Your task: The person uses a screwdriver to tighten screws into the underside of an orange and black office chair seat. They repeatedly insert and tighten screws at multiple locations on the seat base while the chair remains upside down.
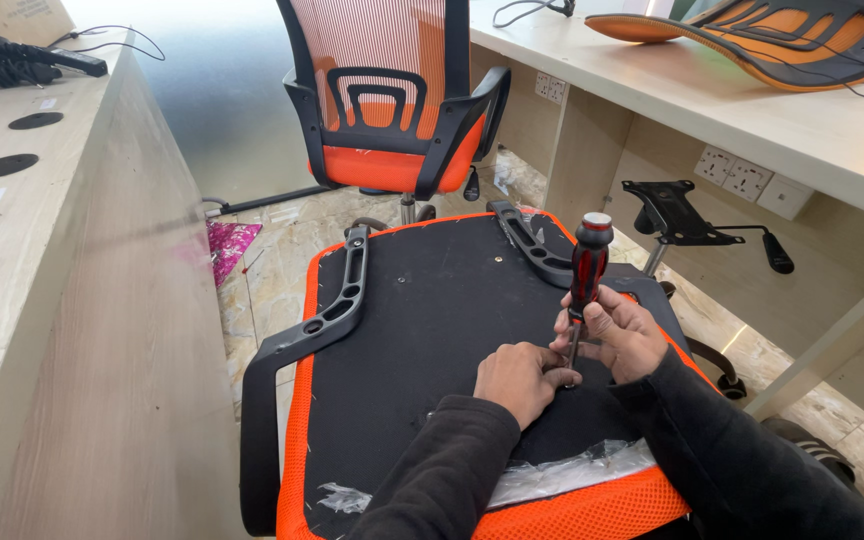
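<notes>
Pale wooden desks flank a tiled floor (282,260) where an assembled orange mesh office chair (392,100) stands. Before you, an upturned orange seat pan (422,320) lies with its black underside facing up. Your right hand (620,330) is wrapped around the shank of a red-and-black screwdriver (588,262), held upright with its tip down on the underside near the right edge. Your left hand (518,378) is pinched closed at the tip, steadying it. Both black armrests (327,310) already lie along the seat's sides. A tilt mechanism plate (674,212) sits apart on its base, not yet mounted; clear plastic wrap (562,475) clings to the near edge.
</notes>
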